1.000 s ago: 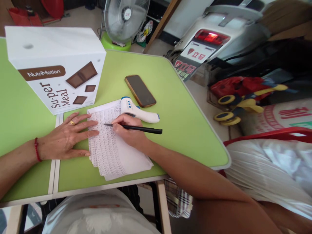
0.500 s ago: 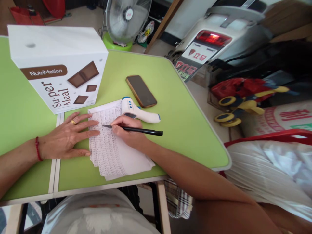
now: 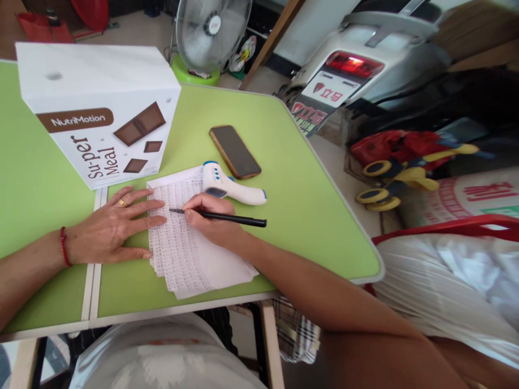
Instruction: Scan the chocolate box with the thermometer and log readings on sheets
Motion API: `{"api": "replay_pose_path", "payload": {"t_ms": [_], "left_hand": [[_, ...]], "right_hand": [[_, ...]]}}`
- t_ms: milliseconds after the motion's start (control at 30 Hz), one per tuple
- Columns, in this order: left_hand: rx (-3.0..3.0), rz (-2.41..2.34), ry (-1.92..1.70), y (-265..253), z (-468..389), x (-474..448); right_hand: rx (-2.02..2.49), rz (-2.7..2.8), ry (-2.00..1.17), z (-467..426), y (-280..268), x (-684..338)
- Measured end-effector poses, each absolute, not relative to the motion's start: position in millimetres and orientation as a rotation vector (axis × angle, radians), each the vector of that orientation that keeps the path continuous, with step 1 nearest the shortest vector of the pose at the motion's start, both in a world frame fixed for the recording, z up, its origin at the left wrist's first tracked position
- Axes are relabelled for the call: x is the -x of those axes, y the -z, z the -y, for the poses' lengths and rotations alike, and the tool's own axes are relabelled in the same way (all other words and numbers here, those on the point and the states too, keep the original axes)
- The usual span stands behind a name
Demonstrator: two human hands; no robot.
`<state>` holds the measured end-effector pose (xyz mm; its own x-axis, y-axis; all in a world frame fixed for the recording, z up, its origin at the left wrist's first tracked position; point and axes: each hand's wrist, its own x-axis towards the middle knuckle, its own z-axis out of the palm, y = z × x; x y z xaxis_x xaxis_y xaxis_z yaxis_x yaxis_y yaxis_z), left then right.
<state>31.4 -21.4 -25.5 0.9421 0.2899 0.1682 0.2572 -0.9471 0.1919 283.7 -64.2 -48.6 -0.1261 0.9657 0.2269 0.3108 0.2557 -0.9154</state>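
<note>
Shifted slightly toward the left hand [image 3: 109,232] since half a second earlier are the right hand [image 3: 218,229] and the black pen [image 3: 241,219]; the left hand has been kept in place. The black pen is gripped between thumb and fingers of the right hand, its tip held over the handwritten lines of the stacked sheets [image 3: 184,259]; whether the paper is touched cannot be told. The left hand is unclenched and laid flat, fingers spread, their tips rested on the left margin of the stacked sheets. A gold ring [image 3: 122,203] and a red bracelet [image 3: 64,247] are worn on that side. The stacked sheets are placed near the front edge of the green table [image 3: 312,221], right of its pale seam [image 3: 92,286]. Their far right part is overlapped by a white thermometer [image 3: 235,190]. A phone [image 3: 235,151] is laid just beyond it, toward the far right corner of the table. Beyond the left hand, a white box [image 3: 97,116] is stood upright. Past the far edge, a fan [image 3: 213,29] is seen.
</note>
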Motion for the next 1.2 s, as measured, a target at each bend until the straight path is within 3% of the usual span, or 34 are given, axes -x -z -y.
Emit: {"api": "replay_pose_path", "payload": {"t_ms": [1200], "left_hand": [[-2.879,-0.436,-0.262,24.7,21.0,-31.4]], "right_hand": [[1.21,1.608,-0.842,62.9,46.2,-283.2]]}}
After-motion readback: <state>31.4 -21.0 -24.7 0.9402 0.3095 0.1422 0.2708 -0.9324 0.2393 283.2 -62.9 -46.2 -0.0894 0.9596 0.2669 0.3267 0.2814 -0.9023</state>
